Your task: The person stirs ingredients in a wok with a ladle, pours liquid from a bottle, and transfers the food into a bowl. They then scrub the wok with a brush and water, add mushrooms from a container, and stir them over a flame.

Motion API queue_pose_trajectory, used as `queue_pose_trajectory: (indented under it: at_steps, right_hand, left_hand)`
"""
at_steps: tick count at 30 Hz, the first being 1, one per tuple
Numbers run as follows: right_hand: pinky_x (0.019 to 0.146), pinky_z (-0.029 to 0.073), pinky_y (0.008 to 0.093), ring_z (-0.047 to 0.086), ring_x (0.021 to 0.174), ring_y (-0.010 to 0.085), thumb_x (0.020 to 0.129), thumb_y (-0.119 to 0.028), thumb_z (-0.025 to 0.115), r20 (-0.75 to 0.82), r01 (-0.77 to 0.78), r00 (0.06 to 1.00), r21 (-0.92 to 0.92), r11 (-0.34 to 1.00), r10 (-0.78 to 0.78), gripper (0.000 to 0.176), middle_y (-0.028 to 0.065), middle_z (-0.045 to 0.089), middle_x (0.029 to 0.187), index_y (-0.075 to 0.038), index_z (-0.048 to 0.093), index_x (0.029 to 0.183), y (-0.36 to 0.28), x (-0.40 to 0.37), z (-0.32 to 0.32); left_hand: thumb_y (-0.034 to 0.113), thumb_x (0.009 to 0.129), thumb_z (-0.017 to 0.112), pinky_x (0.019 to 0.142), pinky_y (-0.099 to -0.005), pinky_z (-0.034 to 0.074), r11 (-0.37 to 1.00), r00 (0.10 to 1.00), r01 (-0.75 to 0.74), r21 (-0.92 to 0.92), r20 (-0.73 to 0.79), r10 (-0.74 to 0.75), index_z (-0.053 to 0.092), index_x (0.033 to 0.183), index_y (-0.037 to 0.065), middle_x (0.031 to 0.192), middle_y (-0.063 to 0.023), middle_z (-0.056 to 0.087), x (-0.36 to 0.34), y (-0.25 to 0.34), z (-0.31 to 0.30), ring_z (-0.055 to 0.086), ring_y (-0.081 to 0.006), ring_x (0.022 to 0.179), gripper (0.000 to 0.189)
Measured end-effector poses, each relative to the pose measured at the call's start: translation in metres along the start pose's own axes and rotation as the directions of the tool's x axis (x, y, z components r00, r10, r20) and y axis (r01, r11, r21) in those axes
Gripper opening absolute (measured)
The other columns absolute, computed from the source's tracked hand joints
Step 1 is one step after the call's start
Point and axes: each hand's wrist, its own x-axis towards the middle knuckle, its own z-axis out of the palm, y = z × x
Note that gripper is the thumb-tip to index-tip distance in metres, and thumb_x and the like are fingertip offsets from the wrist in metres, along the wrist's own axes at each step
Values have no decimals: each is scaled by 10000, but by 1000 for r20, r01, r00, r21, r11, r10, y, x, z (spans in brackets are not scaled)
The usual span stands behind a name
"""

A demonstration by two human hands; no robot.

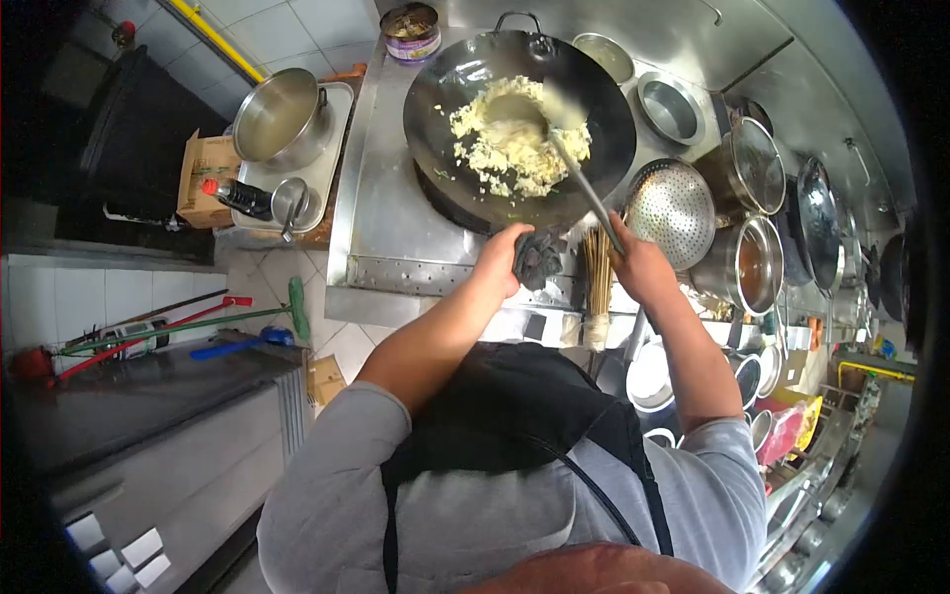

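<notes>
A large black wok (426, 148) sits on the steel stove, with pale yellow and white chopped food (505, 158), possibly scrambled egg, spread in its middle. My right hand (643, 265) is closed round the long handle of a ladle (591, 194), whose head is down among the food and partly blurred. At the wok's near rim, my left hand (500, 262) is closed on a dark cloth (537, 260). Whether a wok handle lies under that cloth is hidden. A bamboo brush (598, 277) stands between my two hands.
Right of the wok are a perforated strainer (671, 214), a metal bowl (672, 109) and a pot of brown liquid (757, 265). On the left, a tray (339, 119) bears a large pot (280, 117) and a red-capped bottle (237, 195). An open can (412, 35) stands behind.
</notes>
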Motion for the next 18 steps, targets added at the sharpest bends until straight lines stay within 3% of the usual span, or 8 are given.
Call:
queue_pose_trajectory:
  at_steps: [2, 4, 8, 11, 14, 16, 17, 18]
  right_hand:
    - [825, 503, 510, 644, 913, 455, 905, -171, 594, 62, 13, 998, 36, 999, -15, 688, 279, 668, 978, -254, 335, 1537, -15, -31, -18]
    - [847, 497, 495, 642, 950, 435, 860, -105, 600, 114, 5, 994, -67, 998, 3, 729, 266, 664, 1014, -240, 354, 1533, -28, -73, -35]
    - [843, 495, 493, 645, 929, 427, 806, -31, 599, 282, 100, 952, 78, 992, -118, 794, 247, 659, 954, -216, 349, 1537, -29, -161, -111]
    - [834, 493, 501, 642, 916, 430, 808, -27, 588, 311, 27, 950, -76, 997, -2, 789, 257, 656, 952, -216, 350, 1536, -38, -164, -102]
    - [780, 491, 518, 636, 866, 432, 848, -14, 524, 118, 26, 993, -166, 986, -6, 755, 256, 629, 912, -222, 322, 1545, -26, -103, -24]
    - [780, 502, 511, 641, 860, 422, 889, -28, 510, -29, -1, 1000, -158, 987, -3, 745, 248, 595, 989, -258, 282, 1561, -32, -82, 3]
    - [786, 503, 509, 640, 870, 422, 889, -29, 519, -52, -25, 998, -128, 991, 18, 749, 246, 597, 994, -264, 283, 1561, -33, -89, 1]
    - [791, 504, 508, 638, 880, 422, 889, -31, 527, -86, -44, 996, -101, 994, 35, 753, 243, 599, 1000, -269, 284, 1561, -34, -93, -5]
  left_hand:
    - [215, 914, 579, 658, -445, 604, 998, 995, 47, 44, 81, -50, 642, 933, 15, 832, -135, 706, 21, -5, -24, 702, -278, 686, 211]
    - [221, 922, 558, 661, -466, 602, 999, 999, -49, 11, -18, 49, 624, 919, -17, 819, -158, 696, -34, -2, 0, 702, -292, 681, 247]
    - [216, 932, 546, 650, -429, 580, 985, 984, -140, 102, -94, 150, 633, 877, -26, 796, -134, 685, -123, -16, -16, 696, -265, 682, 263]
    - [209, 921, 563, 650, -408, 570, 997, 997, -64, 49, -45, 66, 647, 851, -6, 792, -110, 685, -111, -2, -3, 685, -239, 669, 241]
    - [201, 910, 584, 683, -384, 571, 991, 995, -99, 90, 0, 100, 645, 914, -2, 811, -94, 692, -76, 2, -11, 699, -234, 725, 212]
    - [134, 889, 622, 736, -370, 573, 859, 950, -304, 412, 195, 243, 633, 1025, 1, 868, -94, 704, -50, -37, -96, 715, -227, 822, 191]
    - [262, 960, 493, 757, -475, 583, 346, 753, -643, 683, 485, 444, 566, 1192, -60, 994, -191, 699, -114, -45, -84, 709, -320, 848, 403]
    - [244, 968, 474, 762, -457, 585, 972, 977, -171, 160, 158, 145, 516, 1267, -64, 1044, -194, 698, -121, -44, -76, 713, -315, 875, 431]
